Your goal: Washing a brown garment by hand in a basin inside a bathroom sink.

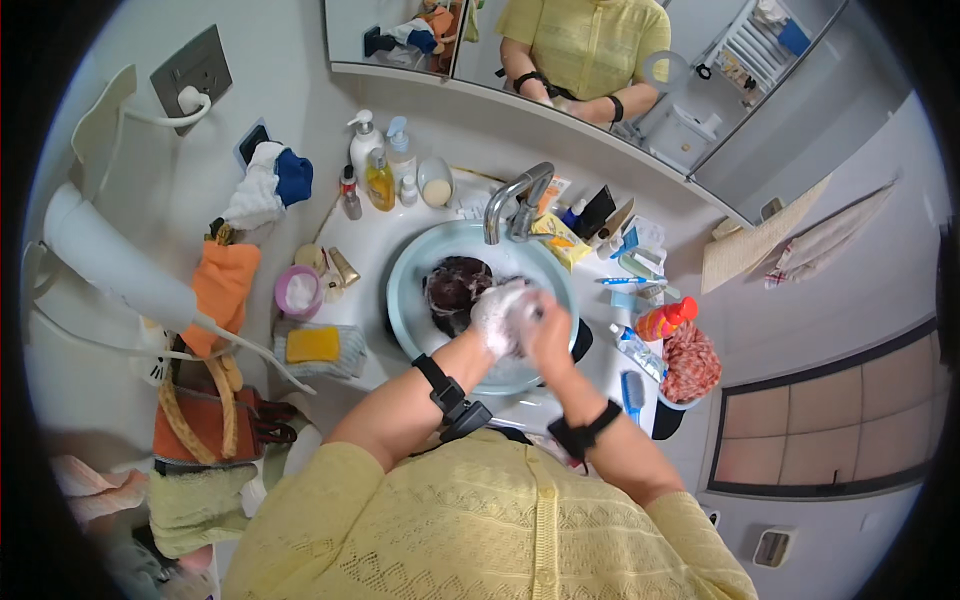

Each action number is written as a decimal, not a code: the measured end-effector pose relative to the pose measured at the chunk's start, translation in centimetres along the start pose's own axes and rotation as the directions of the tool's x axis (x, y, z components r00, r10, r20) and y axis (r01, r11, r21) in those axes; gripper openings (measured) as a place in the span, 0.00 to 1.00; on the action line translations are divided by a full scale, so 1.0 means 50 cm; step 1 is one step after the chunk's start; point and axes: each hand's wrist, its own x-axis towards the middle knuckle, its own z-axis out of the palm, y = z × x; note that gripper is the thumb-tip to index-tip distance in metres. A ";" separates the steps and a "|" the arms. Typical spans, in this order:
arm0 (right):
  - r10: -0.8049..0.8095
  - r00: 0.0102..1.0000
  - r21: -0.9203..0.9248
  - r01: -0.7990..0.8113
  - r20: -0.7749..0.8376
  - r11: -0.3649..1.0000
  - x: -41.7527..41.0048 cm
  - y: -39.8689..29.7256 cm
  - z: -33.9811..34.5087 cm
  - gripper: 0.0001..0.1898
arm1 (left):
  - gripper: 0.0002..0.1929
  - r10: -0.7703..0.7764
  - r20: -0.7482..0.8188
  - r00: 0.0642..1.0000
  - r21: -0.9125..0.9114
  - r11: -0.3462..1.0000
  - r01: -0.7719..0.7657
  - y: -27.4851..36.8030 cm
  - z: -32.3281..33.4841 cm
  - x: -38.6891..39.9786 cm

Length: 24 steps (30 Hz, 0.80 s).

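A light-blue basin [400, 337] of sudsy water sits under a chrome faucet [525, 196]. Dark, wet cloth [459, 289] streaked with foam lies in its left half. Over the right half, my left hand [495, 319] is thick with white lather. Against it presses my right hand [551, 334], its fingers curled and blurred by motion. Both hands grip a small dark, foamy piece of cloth [534, 311], mostly hidden by fingers and suds. Each forearm wears a black strap.
Left of the basin are a yellow sponge [313, 345] on a folded cloth, a pink tub [298, 291] and several pump bottles [365, 139]. At right lie a toothpaste tube [637, 352], a blue brush [632, 396] and a red-capped bottle [666, 319]. A hair dryer [120, 255] hangs at left.
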 end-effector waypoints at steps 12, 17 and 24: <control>-0.002 0.999 -0.153 -0.004 -0.042 0.988 0.070 0.083 0.000 0.10 | 0.11 -0.111 -0.316 0.942 0.023 0.992 0.124 -0.037 0.079 -0.014; -0.156 0.973 -0.144 0.132 -0.170 0.981 0.009 0.052 0.050 0.11 | 0.09 -0.231 0.031 0.972 -0.156 0.960 0.233 -0.003 0.010 0.016; 0.029 0.998 -0.177 -0.038 -0.057 0.983 0.075 0.076 0.024 0.10 | 0.10 -0.206 -0.088 0.975 -0.108 0.975 0.196 -0.021 0.035 0.006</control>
